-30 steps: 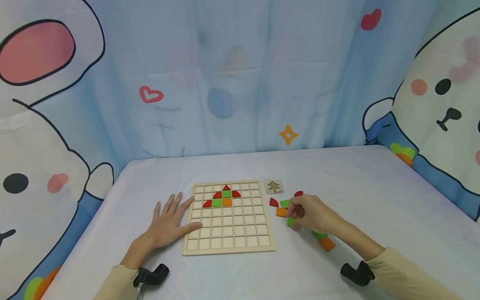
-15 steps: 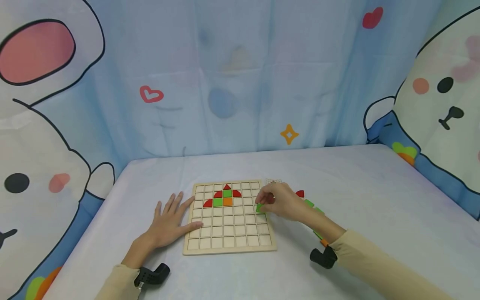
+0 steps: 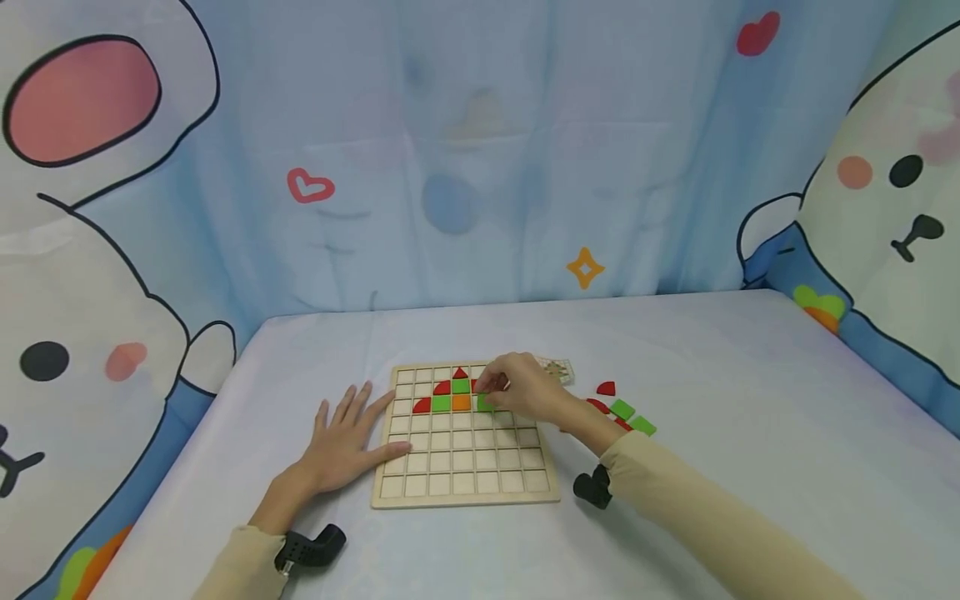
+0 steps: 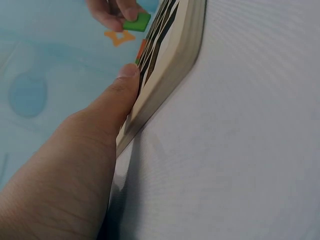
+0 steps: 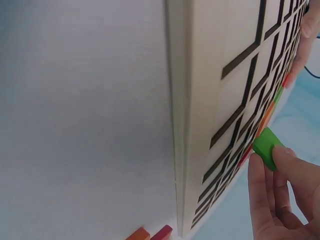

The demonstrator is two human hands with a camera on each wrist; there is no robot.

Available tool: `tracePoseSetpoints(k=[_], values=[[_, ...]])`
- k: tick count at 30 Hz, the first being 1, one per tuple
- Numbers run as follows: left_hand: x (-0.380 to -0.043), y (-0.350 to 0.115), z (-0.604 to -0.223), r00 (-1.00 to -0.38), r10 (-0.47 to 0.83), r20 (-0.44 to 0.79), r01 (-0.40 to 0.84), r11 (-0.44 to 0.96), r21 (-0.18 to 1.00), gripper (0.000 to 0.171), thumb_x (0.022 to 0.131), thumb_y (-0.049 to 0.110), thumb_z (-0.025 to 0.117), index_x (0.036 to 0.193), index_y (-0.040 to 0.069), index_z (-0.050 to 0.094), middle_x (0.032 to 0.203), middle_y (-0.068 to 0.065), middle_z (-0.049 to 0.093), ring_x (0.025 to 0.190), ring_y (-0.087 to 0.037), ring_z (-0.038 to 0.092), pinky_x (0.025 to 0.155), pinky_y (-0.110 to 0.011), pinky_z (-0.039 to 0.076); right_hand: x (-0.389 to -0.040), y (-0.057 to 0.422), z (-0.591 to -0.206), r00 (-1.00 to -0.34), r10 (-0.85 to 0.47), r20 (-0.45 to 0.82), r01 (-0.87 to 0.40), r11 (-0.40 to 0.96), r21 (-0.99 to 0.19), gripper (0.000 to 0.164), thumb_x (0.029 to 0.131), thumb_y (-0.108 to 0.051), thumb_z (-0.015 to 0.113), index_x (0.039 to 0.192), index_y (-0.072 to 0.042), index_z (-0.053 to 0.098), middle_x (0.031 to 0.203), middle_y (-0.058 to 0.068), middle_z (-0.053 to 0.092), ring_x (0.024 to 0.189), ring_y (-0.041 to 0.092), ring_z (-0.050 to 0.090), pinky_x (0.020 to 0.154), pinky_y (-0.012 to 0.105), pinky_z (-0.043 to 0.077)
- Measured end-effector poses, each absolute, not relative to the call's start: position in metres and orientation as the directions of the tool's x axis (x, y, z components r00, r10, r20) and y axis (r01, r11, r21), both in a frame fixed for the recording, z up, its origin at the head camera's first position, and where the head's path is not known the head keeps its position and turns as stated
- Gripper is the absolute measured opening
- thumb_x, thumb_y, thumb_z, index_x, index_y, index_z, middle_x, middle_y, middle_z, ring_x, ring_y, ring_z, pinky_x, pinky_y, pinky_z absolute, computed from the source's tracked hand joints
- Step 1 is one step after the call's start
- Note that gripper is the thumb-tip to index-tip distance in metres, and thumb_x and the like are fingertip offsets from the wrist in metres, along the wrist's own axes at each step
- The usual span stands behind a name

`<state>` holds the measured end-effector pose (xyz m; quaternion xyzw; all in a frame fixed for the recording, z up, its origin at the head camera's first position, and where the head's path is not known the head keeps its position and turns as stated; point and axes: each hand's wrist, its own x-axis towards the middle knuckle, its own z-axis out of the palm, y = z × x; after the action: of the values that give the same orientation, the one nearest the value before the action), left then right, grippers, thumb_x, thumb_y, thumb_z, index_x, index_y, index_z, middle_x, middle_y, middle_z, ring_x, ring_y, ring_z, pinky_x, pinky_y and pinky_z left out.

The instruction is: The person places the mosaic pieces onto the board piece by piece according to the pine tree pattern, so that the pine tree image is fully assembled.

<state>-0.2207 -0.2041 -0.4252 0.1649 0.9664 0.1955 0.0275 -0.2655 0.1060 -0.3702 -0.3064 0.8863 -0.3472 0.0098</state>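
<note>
A wooden grid board (image 3: 462,461) lies on the white-covered table. My left hand (image 3: 337,450) rests at its left edge, fingers spread and thumb (image 4: 129,72) on the rim. Between thumb and fingertips my right hand (image 3: 525,387) pinches a green square tile (image 5: 266,147), tilted over the board just right of an orange square (image 3: 461,402). In the far rows sit a red triangle (image 3: 460,373), green squares (image 3: 441,403) and red quarter-round pieces (image 3: 422,406). Another red piece is mostly hidden behind the right fingers.
Right of the board lie loose tiles, among them a red quarter-round (image 3: 606,388) and green squares (image 3: 622,409); my right forearm covers some. A small picture card (image 3: 557,370) lies by the board's far right corner. A patterned curtain (image 3: 480,167) hangs behind the table.
My right hand has picked up the green square from the loose tiles and carried it left over the board, beside the orange square. My left hand has stayed on the board's edge.
</note>
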Motion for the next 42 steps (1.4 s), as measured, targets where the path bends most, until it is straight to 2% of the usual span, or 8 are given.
tracePoseSetpoints(k=[11,19,30,34,42], values=[[-0.221,-0.203,-0.425,-0.945,0.326,0.009,0.304,0.872,0.384,0.093,0.095,0.067,0.059,0.166,0.015,0.03,0.173,-0.022,0.013,0.16,-0.045,0.003,0.12,-0.073,-0.006,-0.274,0.098,-0.376,-0.829,-0.533,0.169,-0.504,0.58,-0.64,0.008,0.092,0.007,0.075,0.096,0.001,0.078,0.093,0.01,0.075,0.077,0.013,0.067,0.069,0.026,0.057],[-0.221,-0.204,-0.425,-0.945,0.327,0.02,0.309,0.87,0.384,0.092,0.095,0.066,0.059,0.166,0.015,0.032,0.172,-0.023,0.015,0.159,-0.047,0.005,0.12,-0.074,-0.004,-0.276,0.098,-0.377,-0.812,-0.558,0.172,-0.531,0.582,-0.617,0.012,0.092,0.008,0.073,0.097,0.0,0.08,0.096,0.01,0.078,0.082,0.017,0.072,0.074,0.029,0.06],[-0.22,-0.202,-0.423,-0.944,0.329,0.032,0.315,0.867,0.387,0.092,0.095,0.065,0.061,0.166,0.015,0.032,0.172,-0.023,0.015,0.159,-0.047,0.006,0.119,-0.074,-0.004,-0.276,0.092,-0.375,-0.845,-0.524,0.103,-0.482,0.665,-0.571,0.015,0.091,0.01,0.074,0.099,0.0,0.081,0.1,0.01,0.078,0.086,0.019,0.072,0.077,0.028,0.06],[-0.221,-0.202,-0.423,-0.944,0.328,0.021,0.311,0.872,0.378,0.091,0.095,0.066,0.059,0.166,0.016,0.031,0.172,-0.023,0.016,0.159,-0.046,0.006,0.119,-0.075,-0.003,-0.275,0.091,-0.374,-0.845,-0.525,0.102,-0.488,0.679,-0.549,0.015,0.091,0.011,0.074,0.1,0.001,0.081,0.099,0.01,0.078,0.085,0.018,0.072,0.076,0.027,0.06],[-0.219,-0.202,-0.424,-0.942,0.331,0.051,0.324,0.862,0.391,0.093,0.093,0.065,0.062,0.165,0.013,0.034,0.172,-0.024,0.017,0.158,-0.048,0.008,0.119,-0.074,-0.003,-0.273,0.088,-0.376,-0.815,-0.562,0.14,-0.548,0.671,-0.5,0.013,0.091,0.011,0.073,0.099,0.004,0.08,0.101,0.014,0.079,0.094,0.026,0.075,0.081,0.031,0.062]])
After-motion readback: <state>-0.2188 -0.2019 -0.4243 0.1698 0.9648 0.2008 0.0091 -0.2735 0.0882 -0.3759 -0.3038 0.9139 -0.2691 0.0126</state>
